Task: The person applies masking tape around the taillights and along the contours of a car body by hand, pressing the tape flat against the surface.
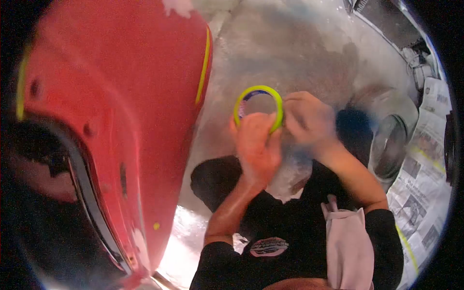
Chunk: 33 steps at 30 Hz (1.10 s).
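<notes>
A roll of yellow-green tape (pixel 253 89) is held upright in my left hand (pixel 258 143), whose fingers go round its lower edge. Close to the roll's right side is my right hand (pixel 309 118), its fingers bent and pinched together. Whatever those fingers hold, if anything, is too blurred to make out. To the left stands a large red car body panel (pixel 145 63), with a strip of yellow-green tape (pixel 203 65) along its right edge and another strip (pixel 21 87) at its far left edge.
Newspaper sheets (pixel 415 193) hang or lie along the right side, edged with yellow-green tape. A round grey object with a dark hollow (pixel 392 145) is beside them. The floor (pixel 285 53) is grey and stained. A light cloth (pixel 349 246) hangs against my black shirt.
</notes>
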### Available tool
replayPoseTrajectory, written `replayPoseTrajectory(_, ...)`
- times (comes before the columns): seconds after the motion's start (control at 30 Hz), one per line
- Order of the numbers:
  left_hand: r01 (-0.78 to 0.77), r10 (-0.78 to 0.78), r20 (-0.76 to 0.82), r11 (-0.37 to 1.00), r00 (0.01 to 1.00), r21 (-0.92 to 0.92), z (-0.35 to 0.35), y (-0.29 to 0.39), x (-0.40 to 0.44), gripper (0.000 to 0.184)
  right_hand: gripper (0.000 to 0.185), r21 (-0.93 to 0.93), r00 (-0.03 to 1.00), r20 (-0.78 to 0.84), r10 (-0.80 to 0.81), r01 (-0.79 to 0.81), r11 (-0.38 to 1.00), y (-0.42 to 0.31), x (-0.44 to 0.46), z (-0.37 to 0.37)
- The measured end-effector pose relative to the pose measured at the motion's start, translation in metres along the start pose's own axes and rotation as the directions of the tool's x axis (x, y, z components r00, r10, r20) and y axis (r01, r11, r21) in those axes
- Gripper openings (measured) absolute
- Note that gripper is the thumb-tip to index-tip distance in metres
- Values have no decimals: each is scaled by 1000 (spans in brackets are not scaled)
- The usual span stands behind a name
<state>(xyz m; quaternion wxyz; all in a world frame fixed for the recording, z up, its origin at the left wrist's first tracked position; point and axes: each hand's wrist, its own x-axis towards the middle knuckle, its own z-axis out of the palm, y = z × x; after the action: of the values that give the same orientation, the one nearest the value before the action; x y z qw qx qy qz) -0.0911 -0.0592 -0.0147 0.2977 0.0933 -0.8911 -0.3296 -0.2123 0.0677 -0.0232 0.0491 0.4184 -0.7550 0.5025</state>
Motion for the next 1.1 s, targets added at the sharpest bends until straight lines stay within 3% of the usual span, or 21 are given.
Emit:
replayPoseTrajectory(0.1, 143, -146, 100, 989, 984, 36, 27, -28, 22, 34, 16, 12, 989, 83, 118, -120, 993, 37, 19, 11)
replayPoseTrajectory(0.23, 242, -250, 85, 965, 964, 100, 34, -51, 40, 32, 11, 113, 994, 62, 92, -99, 989, 56, 41, 30)
replayPoseTrajectory(0.3, 328, -367, 150, 915, 918, 235, 38, -52, 40, 31, 9, 91, 983, 158, 98, -113, 989, 82, 39, 38)
replayPoseTrajectory(0.37, 386, -440, 185, 883, 879, 268, 29, -46, 38, 29, 10, 61, 943, 250, 221, -243, 968, 71, 38, 34)
replayPoseTrajectory(0.43, 425, -514, 334, 852, 790, 306, 1, -14, 49, 28, 11, 156, 910, 265, 320, -368, 917, 27, 48, 9)
replayPoseTrajectory(0.57, 298, -439, 406, 882, 801, 365, -60, 70, 84, 20, 14, 208, 838, 301, 454, -523, 827, -66, 74, -57)
replayPoseTrajectory(0.6, 301, -450, 358, 866, 818, 400, -74, 92, 107, 20, 14, 246, 859, 313, 405, -485, 839, -85, 91, -77)
replayPoseTrajectory(0.67, 321, -461, 482, 881, 745, 346, -97, 149, 146, 18, 15, 287, 814, 299, 497, -574, 767, -121, 123, -128)
replayPoseTrajectory(0.8, 277, -336, 349, 938, 875, 209, -124, 221, 204, 21, 10, 192, 842, 272, 466, -523, 831, -164, 174, -208)
replayPoseTrajectory(1.07, 263, -317, 327, 944, 890, 198, -119, 336, 323, 21, 6, 235, 855, 199, 479, -516, 824, -182, 264, -333)
replayPoseTrajectory(1.1, 305, -387, 409, 918, 826, 253, -122, 344, 342, 21, 6, 230, 861, 221, 459, -503, 833, -184, 274, -340)
